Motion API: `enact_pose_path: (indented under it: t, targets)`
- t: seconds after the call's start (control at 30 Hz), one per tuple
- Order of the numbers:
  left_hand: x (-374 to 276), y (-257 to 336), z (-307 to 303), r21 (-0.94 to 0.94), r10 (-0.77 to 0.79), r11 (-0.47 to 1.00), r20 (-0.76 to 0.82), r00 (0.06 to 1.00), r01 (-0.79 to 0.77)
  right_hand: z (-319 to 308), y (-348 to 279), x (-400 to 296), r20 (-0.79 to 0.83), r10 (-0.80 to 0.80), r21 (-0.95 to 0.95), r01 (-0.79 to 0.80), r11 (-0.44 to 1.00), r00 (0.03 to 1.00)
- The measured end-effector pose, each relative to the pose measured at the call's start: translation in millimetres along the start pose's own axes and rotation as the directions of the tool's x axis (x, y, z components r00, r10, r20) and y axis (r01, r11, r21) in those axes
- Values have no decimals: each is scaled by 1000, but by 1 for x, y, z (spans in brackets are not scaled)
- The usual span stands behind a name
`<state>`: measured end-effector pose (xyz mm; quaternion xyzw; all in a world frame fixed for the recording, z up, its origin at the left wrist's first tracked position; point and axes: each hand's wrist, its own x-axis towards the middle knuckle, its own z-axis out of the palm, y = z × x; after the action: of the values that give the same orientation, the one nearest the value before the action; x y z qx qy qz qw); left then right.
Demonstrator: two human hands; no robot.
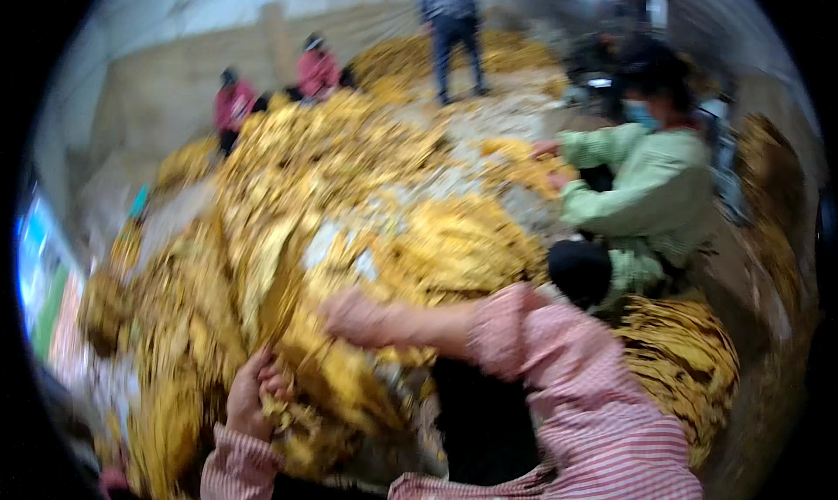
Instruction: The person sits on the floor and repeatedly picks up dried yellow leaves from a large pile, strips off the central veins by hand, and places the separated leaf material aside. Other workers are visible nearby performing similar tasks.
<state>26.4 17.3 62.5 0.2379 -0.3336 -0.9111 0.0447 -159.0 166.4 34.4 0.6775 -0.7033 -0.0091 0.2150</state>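
My left hand is closed around the stem ends of a few dried yellow leaves, apparently tobacco. The held leaves fan upward from the fist, and crumpled leaf ends stick out below it. My right hand reaches across to the left, low over the leaf pile. It is motion-blurred and its fingers do not show, so its grip is unclear. Beneath it are broad yellow leaves. A large heap of loose leaves spreads in front of me.
A co-worker in a green top sits at the right, hands on leaves. A stacked leaf bundle stands by my right elbow. Two seated people in pink and one standing person are farther back. More leaves lie at left.
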Motion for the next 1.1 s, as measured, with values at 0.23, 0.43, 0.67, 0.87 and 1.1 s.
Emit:
enact_pose_path:
  t: [0.23,0.43,0.67,0.87,1.1]
  targets:
    - [-6,-68,-28,101,145,987,-278,950,-121,2,47,-26,31,209,232,-210,950,977]
    - [15,-107,-61,279,451,885,-319,833,-372,11,65,-29,-135,244,405,-171,898,960]
    - [58,-136,-107,87,377,924,-378,846,-373,66,71,-29,-432,328,380,-160,911,840]
    - [85,-172,-119,-148,217,928,-530,820,-342,204,34,-93,-38,356,183,-344,921,934]
    - [90,-184,-132,-94,213,935,-623,753,-342,256,22,-91,669,360,60,-530,846,651]
